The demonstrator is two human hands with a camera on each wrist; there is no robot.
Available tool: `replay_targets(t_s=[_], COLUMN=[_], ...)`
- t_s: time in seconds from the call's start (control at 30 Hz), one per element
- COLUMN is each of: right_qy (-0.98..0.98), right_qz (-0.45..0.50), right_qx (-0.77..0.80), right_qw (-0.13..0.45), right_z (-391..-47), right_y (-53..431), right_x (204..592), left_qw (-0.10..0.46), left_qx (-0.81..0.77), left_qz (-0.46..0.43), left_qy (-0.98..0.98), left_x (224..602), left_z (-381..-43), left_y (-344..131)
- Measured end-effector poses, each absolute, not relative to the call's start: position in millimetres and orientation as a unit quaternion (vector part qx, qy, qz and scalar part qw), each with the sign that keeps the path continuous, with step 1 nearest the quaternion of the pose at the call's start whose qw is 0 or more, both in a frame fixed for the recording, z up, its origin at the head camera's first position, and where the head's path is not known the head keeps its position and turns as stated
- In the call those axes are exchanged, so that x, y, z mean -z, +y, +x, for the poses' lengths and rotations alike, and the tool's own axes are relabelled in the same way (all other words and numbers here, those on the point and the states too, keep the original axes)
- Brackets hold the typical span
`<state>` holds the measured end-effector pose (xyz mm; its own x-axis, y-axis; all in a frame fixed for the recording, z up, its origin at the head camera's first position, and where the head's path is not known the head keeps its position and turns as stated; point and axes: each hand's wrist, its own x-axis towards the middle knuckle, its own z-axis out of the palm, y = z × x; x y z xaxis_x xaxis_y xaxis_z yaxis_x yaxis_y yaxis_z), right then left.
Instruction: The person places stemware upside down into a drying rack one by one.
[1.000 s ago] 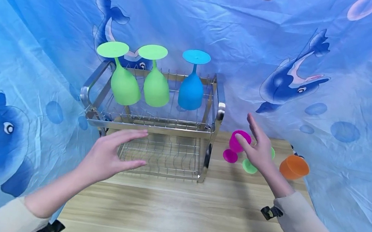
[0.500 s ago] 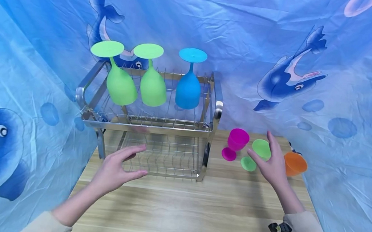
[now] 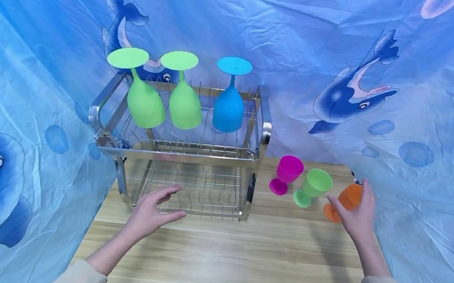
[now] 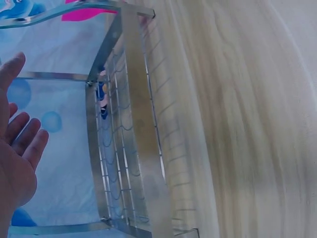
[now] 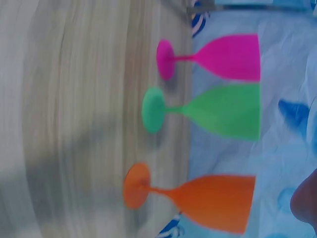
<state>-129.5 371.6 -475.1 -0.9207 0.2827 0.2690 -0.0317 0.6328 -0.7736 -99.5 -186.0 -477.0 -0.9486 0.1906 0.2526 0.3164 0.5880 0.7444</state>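
Note:
My right hand hovers by the orange goblet, thumb and fingers spread apart. In the right wrist view a gap shows between a fingertip and that goblet. Left of it stand a green goblet and a magenta goblet, both upright. My left hand is held before the lower tier of the metal dish rack, fingers parted and holding nothing. Upside down on the top tier sit two light green goblets and a blue goblet.
The rack's wire lower shelf stands on a wooden table. A blue curtain printed with dolphins hangs behind and along both sides, close to the orange goblet.
My right hand has moved right and down, from in front of the magenta and green goblets to the orange one. My left hand has shifted slightly right and down, still parted. The view has shifted slightly.

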Motion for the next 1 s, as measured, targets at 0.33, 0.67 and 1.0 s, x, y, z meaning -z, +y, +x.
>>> replay_targets(t_s=[0.33, 0.67, 1.0], right_qy=[-0.860, -0.839, -0.830], right_qz=[-0.191, -0.246, -0.262], right_qx=[-0.452, -0.473, -0.482], right_qw=[0.140, 0.111, 0.099], right_z=[-129.1, -135.6, -143.7], right_y=[410.2, 429.9, 433.5], right_x=[496.3, 522.0, 536.2], left_qw=[0.072, 0.059, 0.059], left_qx=[0.437, 0.448, 0.457], left_qz=[-0.140, -0.128, -0.125], left_qy=[-0.886, -0.883, -0.879], left_x=[483.9, 487.6, 490.3], left_z=[-97.3, -91.8, -89.7], left_y=[-185.1, -183.9, -185.0])
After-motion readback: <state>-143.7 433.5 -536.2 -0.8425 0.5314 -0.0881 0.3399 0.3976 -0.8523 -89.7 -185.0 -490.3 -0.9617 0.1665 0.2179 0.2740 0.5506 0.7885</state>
